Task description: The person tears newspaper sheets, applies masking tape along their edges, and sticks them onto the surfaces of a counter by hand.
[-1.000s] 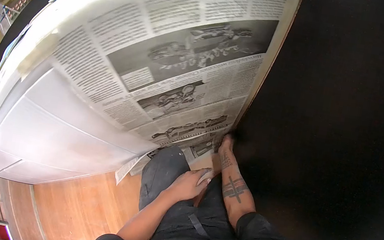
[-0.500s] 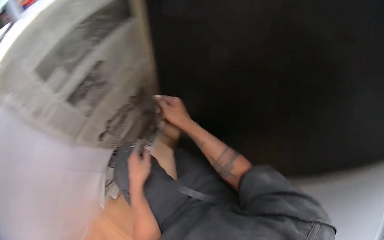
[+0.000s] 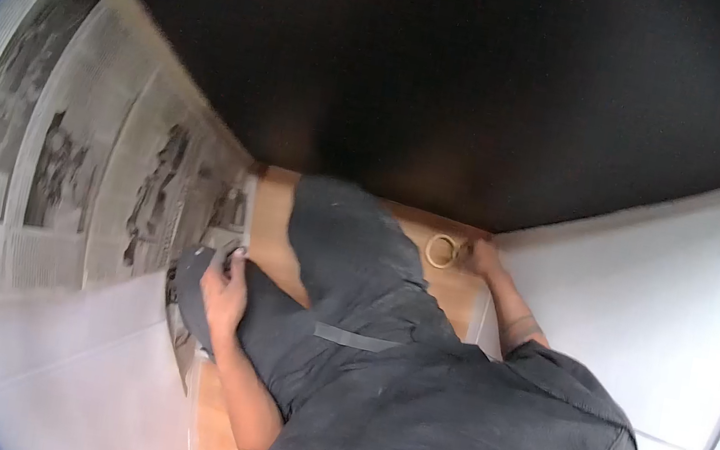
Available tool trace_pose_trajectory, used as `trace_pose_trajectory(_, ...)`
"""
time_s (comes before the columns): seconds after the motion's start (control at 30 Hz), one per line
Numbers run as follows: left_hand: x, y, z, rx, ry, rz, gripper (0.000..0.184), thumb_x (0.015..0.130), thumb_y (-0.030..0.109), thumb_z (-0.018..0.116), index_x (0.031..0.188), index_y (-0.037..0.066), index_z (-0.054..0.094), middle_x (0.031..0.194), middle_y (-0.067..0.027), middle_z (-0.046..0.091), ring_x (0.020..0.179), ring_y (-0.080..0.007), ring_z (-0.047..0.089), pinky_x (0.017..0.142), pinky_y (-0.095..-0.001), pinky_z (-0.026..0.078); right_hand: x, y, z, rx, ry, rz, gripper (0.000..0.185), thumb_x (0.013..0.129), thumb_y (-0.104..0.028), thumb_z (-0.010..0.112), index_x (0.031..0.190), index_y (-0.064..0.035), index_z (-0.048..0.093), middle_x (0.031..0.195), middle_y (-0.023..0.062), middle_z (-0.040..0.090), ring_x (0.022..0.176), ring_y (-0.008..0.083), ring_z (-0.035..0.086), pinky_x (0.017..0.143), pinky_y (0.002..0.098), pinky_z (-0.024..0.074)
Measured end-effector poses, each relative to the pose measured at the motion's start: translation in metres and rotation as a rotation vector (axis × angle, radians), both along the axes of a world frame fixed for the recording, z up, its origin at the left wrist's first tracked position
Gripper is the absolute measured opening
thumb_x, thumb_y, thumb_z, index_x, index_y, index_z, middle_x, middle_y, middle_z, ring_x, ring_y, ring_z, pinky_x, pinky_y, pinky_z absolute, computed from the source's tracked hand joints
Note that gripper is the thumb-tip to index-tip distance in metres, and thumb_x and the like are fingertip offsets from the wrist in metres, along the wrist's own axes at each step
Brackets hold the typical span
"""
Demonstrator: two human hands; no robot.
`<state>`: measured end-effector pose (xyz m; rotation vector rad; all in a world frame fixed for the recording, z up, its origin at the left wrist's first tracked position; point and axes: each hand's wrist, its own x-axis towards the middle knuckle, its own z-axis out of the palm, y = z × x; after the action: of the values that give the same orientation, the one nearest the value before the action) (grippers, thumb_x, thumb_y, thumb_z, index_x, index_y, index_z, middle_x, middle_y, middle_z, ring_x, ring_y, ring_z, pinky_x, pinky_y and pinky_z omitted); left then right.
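Right hand (image 3: 482,258): moved since the earlier frame from the newspaper (image 3: 95,174) to 1 tape roll (image 3: 429,251); fingers at its rim (grip cannot be told). Tape roll: over wooden floor (image 3: 273,211), near white panel (image 3: 631,296). Left hand (image 3: 225,291): fingers curled at knee (image 3: 196,279), contents unclear. Risk: newspaper tears if the knee presses it.

The left hand (image 3: 222,297) had its fingers (image 3: 213,278) bent, the forearm (image 3: 245,403) slanting back behind it; well to its right, the right hand (image 3: 483,259) was stretched forward.
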<state>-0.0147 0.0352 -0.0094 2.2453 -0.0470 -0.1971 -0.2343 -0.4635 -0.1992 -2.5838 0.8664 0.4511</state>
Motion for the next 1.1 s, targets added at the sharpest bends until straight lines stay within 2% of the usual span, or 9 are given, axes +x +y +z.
trace_pose_trajectory(0.2, -0.011, -0.005, 0.001, 0.038, 0.038, 0.010, 0.032, 0.094, 0.029, 0.074, 0.090, -0.002, 0.079, 0.080, -0.0221, 0.074, 0.074, -0.0313, 0.075, 0.071, -0.0381, 0.056, -0.038, 0.059, -0.069, -0.195, -0.160, 0.153, 0.047, 0.076, -0.033, 0.083, 0.120, -0.0159, 0.076, 0.121, 0.0105, 0.071, 0.126, 0.0378, 0.052, 0.108, 0.0550, 0.0373)
trace_pose_trajectory(0.27, -0.008, -0.006, 0.006, 0.068, 0.130, 0.042, 0.037, 0.094, 0.032, 0.075, 0.082, -0.003, 0.076, 0.072, -0.0202, 0.072, 0.067, -0.0312, 0.072, 0.068, -0.0390, 0.055, -0.014, 0.063, -0.044, -0.192, 0.212, 0.150, 0.041, 0.087, -0.028, 0.075, 0.125, -0.0124, 0.073, 0.121, 0.0147, 0.071, 0.128, 0.0412, 0.051, 0.106, 0.0549, 0.0402)
trace_pose_trajectory(0.37, -0.012, -0.005, 0.002, -0.051, 0.151, 0.099, 0.044, 0.099, 0.034, 0.070, 0.076, -0.003, 0.073, 0.070, -0.0189, 0.070, 0.067, -0.0292, 0.071, 0.069, -0.0383, 0.054, -0.002, 0.058, -0.011, -0.171, -0.180, 0.117, 0.024, 0.098, -0.016, 0.061, 0.118, -0.0042, 0.069, 0.117, 0.0244, 0.070, 0.119, 0.0445, 0.059, 0.105, 0.0598, 0.0398)
trace_pose_trajectory(0.47, -0.014, -0.006, -0.008, -0.216, 0.006, 0.130, 0.047, 0.107, 0.034, 0.060, 0.082, -0.005, 0.072, 0.075, -0.0190, 0.072, 0.072, -0.0268, 0.072, 0.073, -0.0369, 0.055, 0.047, 0.041, 0.054, -0.009, -0.377, 0.006, 0.022, 0.105, -0.018, 0.057, 0.117, -0.0008, 0.064, 0.111, 0.0200, 0.074, 0.098, 0.0361, 0.071, 0.092, 0.0494, 0.0521)
trace_pose_trajectory(0.6, -0.013, -0.022, 0.011, -0.459, 0.137, 0.059, 0.045, 0.112, 0.032, 0.050, 0.102, -0.006, 0.071, 0.086, -0.0152, 0.075, 0.083, -0.0222, 0.073, 0.081, -0.0355, 0.056, 0.120, 0.130, 0.224, 0.760, -0.697, -0.021, 0.020, 0.100, -0.006, 0.063, 0.118, 0.0017, 0.065, 0.107, 0.0132, 0.073, 0.098, 0.0202, 0.070, 0.090, 0.0328, 0.0528)
trace_pose_trajectory(0.63, -0.015, -0.029, 0.030, -0.509, 0.147, 0.008, 0.043, 0.112, 0.032, 0.050, 0.107, -0.006, 0.071, 0.089, -0.0144, 0.076, 0.085, -0.0212, 0.072, 0.083, -0.0354, 0.056, 0.135, 0.149, 0.240, 0.700, -0.713, 0.086, 0.019, 0.099, -0.005, 0.065, 0.116, 0.0016, 0.066, 0.106, 0.0110, 0.073, 0.098, 0.0188, 0.069, 0.089, 0.0325, 0.0526)
trace_pose_trajectory(0.83, -0.040, -0.062, 0.095, -0.674, -0.091, -0.107, 0.034, 0.096, 0.016, 0.077, 0.124, -0.003, 0.069, 0.113, -0.0140, 0.072, 0.102, -0.0191, 0.069, 0.089, -0.0349, 0.056, 0.172, 0.242, 0.278, 0.847, -0.893, 0.423, 0.016, 0.089, -0.006, 0.080, 0.102, 0.0009, 0.074, 0.102, 0.0120, 0.073, 0.096, 0.0216, 0.071, 0.087, 0.0323, 0.0538)
trace_pose_trajectory(0.97, -0.047, -0.060, 0.077, -0.569, -0.294, -0.039, 0.037, 0.097, 0.017, 0.077, 0.126, -0.004, 0.067, 0.120, -0.0147, 0.069, 0.106, -0.0217, 0.068, 0.091, -0.0336, 0.055, 0.178, 0.261, 0.284, 0.719, -0.964, 0.590, 0.020, 0.089, -0.007, 0.079, 0.108, 0.0014, 0.075, 0.102, 0.0152, 0.073, 0.092, 0.0235, 0.072, 0.081, 0.0326, 0.0554)
trace_pose_trajectory(1.1, -0.061, -0.049, 0.079, -0.698, -0.053, 0.060, 0.036, 0.098, 0.016, 0.075, 0.127, -0.004, 0.067, 0.123, -0.0166, 0.068, 0.107, -0.0239, 0.068, 0.089, -0.0335, 0.055, 0.180, 0.261, 0.281, 0.779, -0.863, 0.697, 0.020, 0.091, -0.006, 0.078, 0.109, 0.0030, 0.076, 0.099, 0.0131, 0.074, 0.089, 0.0203, 0.071, 0.078, 0.0307, 0.0553)
